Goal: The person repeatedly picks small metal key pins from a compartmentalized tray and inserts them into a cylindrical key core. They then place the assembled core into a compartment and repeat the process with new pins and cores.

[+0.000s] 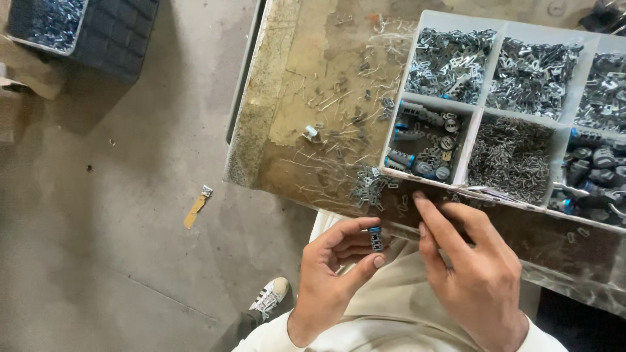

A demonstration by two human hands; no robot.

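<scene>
My left hand (336,270) pinches a small dark cylindrical part (375,238) with a blue end between thumb and fingers, held over my lap. Close on its right is my right hand (466,264), fingers stretched toward the front edge of the worktable (293,117); whether it grips anything is unclear. Just beyond its fingertips stands a white compartment tray (473,117). One compartment holds more dark cylinders with blue ends (424,140), and others hold small metal clips (450,62) and thin wire pieces (512,156).
Loose metal clips (368,186) and wire bits are scattered over the worn tabletop. A dark crate (111,32) with a tray of metal parts sits on the concrete floor at top left. A small tag (197,206) lies on the floor. My white shoe (268,298) shows below.
</scene>
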